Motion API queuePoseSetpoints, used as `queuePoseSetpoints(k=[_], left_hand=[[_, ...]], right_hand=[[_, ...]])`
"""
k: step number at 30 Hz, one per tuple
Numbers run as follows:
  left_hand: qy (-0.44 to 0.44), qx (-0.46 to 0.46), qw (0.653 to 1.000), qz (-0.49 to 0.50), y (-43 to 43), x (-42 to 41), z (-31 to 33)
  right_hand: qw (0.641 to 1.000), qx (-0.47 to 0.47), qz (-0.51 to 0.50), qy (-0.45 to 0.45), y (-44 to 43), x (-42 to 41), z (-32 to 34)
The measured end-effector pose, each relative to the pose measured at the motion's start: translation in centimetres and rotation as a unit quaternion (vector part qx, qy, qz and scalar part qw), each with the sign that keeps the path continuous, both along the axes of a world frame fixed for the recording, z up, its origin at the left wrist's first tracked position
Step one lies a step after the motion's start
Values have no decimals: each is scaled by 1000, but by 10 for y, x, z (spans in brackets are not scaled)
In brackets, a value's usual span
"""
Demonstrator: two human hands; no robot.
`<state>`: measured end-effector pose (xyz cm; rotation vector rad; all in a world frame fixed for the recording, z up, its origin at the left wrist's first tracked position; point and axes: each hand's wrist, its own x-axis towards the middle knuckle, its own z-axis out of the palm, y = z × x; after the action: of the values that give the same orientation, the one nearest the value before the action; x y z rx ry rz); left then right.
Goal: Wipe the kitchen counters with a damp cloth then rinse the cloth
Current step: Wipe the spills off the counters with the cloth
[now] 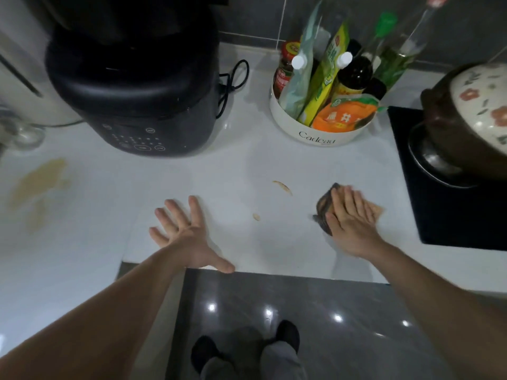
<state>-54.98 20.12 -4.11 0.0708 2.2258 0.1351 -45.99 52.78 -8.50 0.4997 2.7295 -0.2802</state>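
Note:
My right hand (352,223) lies flat on a brownish cloth (323,208) and presses it onto the white counter (247,165), near the hob. The cloth shows at the hand's left side and beyond the fingertips; the rest is hidden under the palm. My left hand (183,231) rests on the counter near its front edge with fingers spread and nothing in it. A thin brown smear (282,187) and a small brown spot (256,216) lie between the two hands. A large yellowish stain (38,185) marks the counter at far left.
A black appliance (134,86) with a touch panel and power cord stands at the back left. A round white caddy (315,130) holds several bottles and sauce pouches. At right sits a black hob (444,204) with a flowered clay pot (472,116). The counter's front edge (274,272) drops to a grey floor.

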Motion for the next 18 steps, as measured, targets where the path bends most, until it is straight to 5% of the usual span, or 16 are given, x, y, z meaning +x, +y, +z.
queuePoseSetpoints(k=[6, 13, 18], left_hand=[[5, -9, 1000, 5, 3, 2, 3], [13, 4, 1000, 2, 2, 3, 3], [20, 8, 1000, 4, 0, 3, 0]], right_hand=[[996, -10, 81, -25, -51, 76, 6], [990, -23, 121, 65, -149, -1, -7], [990, 16, 108, 92, -101, 55, -12]])
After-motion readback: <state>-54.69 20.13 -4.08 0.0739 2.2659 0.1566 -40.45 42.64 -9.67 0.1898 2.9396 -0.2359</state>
